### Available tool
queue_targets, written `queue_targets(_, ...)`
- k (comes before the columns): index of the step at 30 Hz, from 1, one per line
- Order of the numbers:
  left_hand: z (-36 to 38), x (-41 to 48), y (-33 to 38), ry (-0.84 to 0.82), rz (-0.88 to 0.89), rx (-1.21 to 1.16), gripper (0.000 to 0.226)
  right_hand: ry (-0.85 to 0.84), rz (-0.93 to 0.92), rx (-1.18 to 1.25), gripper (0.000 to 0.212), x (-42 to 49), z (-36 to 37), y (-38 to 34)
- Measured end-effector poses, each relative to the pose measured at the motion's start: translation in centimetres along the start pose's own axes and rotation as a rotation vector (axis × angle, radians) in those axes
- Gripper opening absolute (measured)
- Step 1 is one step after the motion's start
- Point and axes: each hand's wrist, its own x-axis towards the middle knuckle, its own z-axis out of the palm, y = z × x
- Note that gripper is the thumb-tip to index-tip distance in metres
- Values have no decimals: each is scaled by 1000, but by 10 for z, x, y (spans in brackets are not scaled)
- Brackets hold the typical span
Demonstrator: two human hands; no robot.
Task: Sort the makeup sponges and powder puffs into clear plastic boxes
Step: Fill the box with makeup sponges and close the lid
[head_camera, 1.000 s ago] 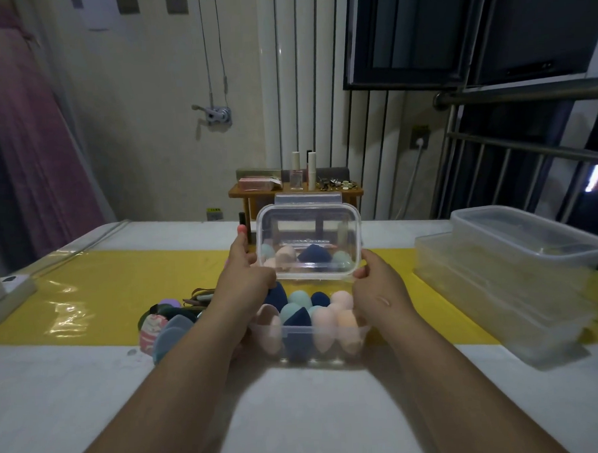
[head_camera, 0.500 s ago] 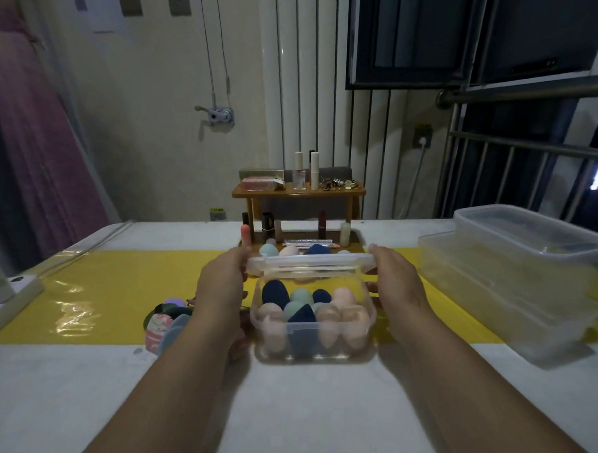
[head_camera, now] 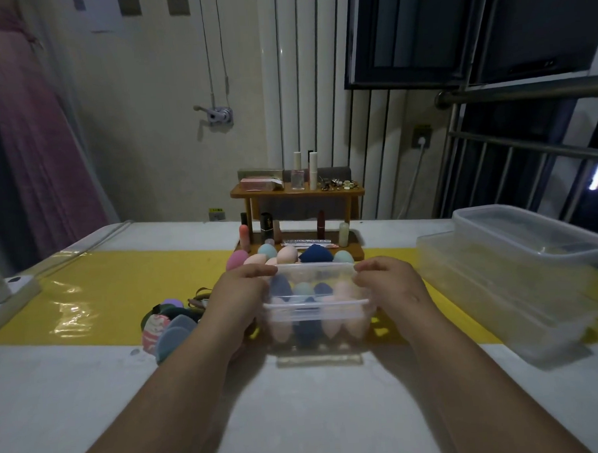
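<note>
On the white table, a clear box full of makeup sponges stands between both hands; the left hand and right hand grip its lid edges

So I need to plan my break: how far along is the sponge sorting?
Done: one small clear box is packed with sponges. In hand: left hand and right hand press its lid down. Left: loose sponges behind it, the puffs to its left, and the big boxes on the right look empty.
</note>
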Motion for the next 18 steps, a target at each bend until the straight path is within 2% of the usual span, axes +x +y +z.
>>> queue_targets(4, -2, -2, 1, -21, 18, 84, 43, -53, 7, -6, 20, -2, -1, -2)
queue_targets(8, -7, -3, 1, -78, 88, 204, 38, -94, -47, -141, 21, -5, -4, -5)
queue_targets(11, -10, -9, 3, -171, 134, 275, 18, -157, -80, -196, 25, -11, -4, -9)
queue_targets(14, -15, -11, 5, -322, 179, 394, 40, -350, -87, -263, 51, -17, -11, -12)
queue_targets(16, -20, -10, 7, -385, 198, 499, 53, -480, -101, -420, 71, -20, -17, -14)
queue_targets(18, -24, -9, 8, -452, 205, 628, 69, -533, -141, -559, 86, -20, -19, -14)
